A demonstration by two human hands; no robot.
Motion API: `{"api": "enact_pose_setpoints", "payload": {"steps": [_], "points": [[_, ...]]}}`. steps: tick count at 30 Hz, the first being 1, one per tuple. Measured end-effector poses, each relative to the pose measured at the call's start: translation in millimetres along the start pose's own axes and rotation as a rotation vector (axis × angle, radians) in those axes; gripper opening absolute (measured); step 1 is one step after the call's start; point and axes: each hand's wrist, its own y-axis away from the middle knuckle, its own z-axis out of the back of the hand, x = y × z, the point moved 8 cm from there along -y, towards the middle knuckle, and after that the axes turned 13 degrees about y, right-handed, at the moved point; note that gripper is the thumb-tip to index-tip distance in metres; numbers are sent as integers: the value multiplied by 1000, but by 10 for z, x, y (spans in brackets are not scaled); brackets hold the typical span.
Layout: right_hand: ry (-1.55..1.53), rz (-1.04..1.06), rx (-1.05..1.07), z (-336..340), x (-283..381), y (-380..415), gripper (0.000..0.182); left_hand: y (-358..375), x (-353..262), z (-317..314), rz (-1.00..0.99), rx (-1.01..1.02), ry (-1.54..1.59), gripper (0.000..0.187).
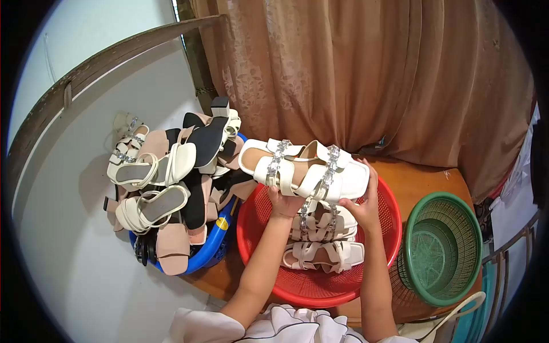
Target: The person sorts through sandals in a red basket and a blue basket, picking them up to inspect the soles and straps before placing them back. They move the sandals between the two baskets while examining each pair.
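A pair of white sandals [311, 182] with jewelled straps lies sideways between my hands, above the red basket [320, 292]. My left hand [284, 203] grips the pair from below, near its left part; some fingers are hidden beneath it. At the right end, my right hand [365, 204] is closed around the sandals' edge, thumb on the near side. Inside the red basket, under the held pair, are more white sandals [326, 254] with similar straps, partly covered by the pair above.
Left of the red basket, a blue basket [213, 243] is heaped with white, black and beige sandals [151, 171], some jutting past its rim. An orange-brown table [437, 174] carries a green basket [476, 251] on the right. Behind hangs a brown curtain [354, 68].
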Motion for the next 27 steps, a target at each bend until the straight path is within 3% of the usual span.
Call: {"api": "enact_pose_setpoints", "payload": {"steps": [2,5,6,9,12,16,22,27], "points": [[-9,-28,-104,46,29,-2,99,-18,-3,30,12,-24,115,77],[289,58,-128,115,120,3,99,-30,0,-42,15,-83,67,78],[336,109,-98,122,192,2,99,-6,17,-4,20,-109,-38,86],[657,204,-23,81,388,-2,96,30,49,57,112,-178,-73,86],[765,194,31,25,432,-9,99,55,86,128,160,-202,-139,85],[453,64,118,-50,174,5,109,75,199,120,252,-186,-185,81],[543,68,197,-104,178,27,120,121,242,182,344,-167,-228,79],[504,37,191,-129,161,44,116,130,267,156,406,-169,-222,79]]}}
